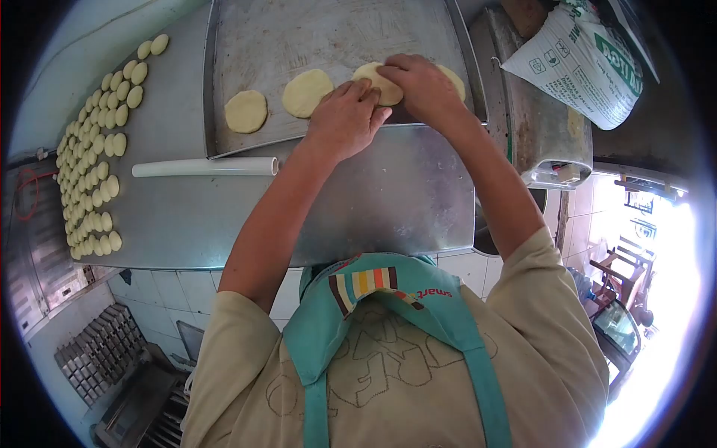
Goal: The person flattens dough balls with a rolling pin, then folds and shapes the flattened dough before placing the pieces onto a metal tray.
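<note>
A flat round of dough lies on the metal baking tray, with both my hands on it. My left hand rests its fingertips on the near left edge, its thumb spread out to the right. From the right, my right hand lays its bent fingers over the top of the same round. Left of them are a second dough round, close to my left fingers, and a third dough round. Another dough round is partly hidden behind my right hand.
A white tube lies on the steel table before the tray. Many small dough balls cover the table's left end. To the right, a printed white sack sits on a metal machine.
</note>
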Available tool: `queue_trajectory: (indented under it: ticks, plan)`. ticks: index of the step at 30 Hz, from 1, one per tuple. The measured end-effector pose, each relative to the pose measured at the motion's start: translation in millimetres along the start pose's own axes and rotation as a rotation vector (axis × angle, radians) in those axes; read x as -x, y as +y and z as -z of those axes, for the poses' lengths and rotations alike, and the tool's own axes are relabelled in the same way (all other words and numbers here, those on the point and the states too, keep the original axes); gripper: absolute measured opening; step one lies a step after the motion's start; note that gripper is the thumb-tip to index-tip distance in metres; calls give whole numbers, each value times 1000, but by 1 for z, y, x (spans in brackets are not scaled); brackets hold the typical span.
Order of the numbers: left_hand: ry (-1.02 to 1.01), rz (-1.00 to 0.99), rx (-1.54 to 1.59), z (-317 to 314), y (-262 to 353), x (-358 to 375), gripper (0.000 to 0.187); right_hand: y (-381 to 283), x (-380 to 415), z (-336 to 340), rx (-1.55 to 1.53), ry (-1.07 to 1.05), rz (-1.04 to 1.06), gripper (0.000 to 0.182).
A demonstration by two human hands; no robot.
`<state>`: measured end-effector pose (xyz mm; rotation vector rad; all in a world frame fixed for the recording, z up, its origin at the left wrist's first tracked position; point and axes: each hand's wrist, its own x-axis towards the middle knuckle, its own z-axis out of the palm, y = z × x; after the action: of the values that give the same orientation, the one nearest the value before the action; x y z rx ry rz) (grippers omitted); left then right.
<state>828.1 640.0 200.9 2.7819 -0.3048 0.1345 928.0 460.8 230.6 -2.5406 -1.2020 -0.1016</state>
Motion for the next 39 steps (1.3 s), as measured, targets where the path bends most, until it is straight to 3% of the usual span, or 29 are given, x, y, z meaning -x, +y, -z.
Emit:
queue_trajectory:
  ticks: [3, 6, 9, 12, 15, 18, 21, 24, 27, 30, 33, 36, 39]
  plan:
    - [-132, 68, -29, 22, 9, -3, 45, 10, -19, -29, -45, -71, 64, 48]
    - [-143, 69, -51, 25, 5, -1, 46, 20, -33, -28, -23, -159, 6, 50]
    - [-142, 124, -6, 29, 8, -6, 47, 13, -27, -21, -31, -85, 10, 37]
    - [-5, 81, -45, 8, -2, -11, 49, 23, -34, -31, -58, -112, 10, 49]
    - [-108, 117, -91, 17, -7, -19, 50, 22, -37, -13, -157, -156, -108, 47]
    - [-3, 66, -111, 8, -14, -13, 51, 25, -24, -10, 19, -145, -46, 47]
    - [-44, 76, -184, 7, -15, -16, 54, 40, -9, -12, 248, -51, 62, 39]
    - [54, 44, -171, 16, -4, -7, 57, 35, 6, -2, 251, 85, 78, 37]
    - [-101, 18, -71, 12, 4, 6, 60, 36, 29, -5, 150, -53, 192, 35]
    - [-75, 14, -93, 19, 9, 10, 61, 30, 37, 12, 279, -10, 126, 34]
    - [-27, -4, -42, 13, 14, 14, 60, 19, 37, 18, 162, 35, 184, 32]
    - [-121, 28, -38, 16, 17, 17, 58, 21, 36, 8, -8, -175, 223, 30]
    - [41, -20, 10, 20, 21, 22, 56, 12, 34, 13, 36, -34, 273, 30]
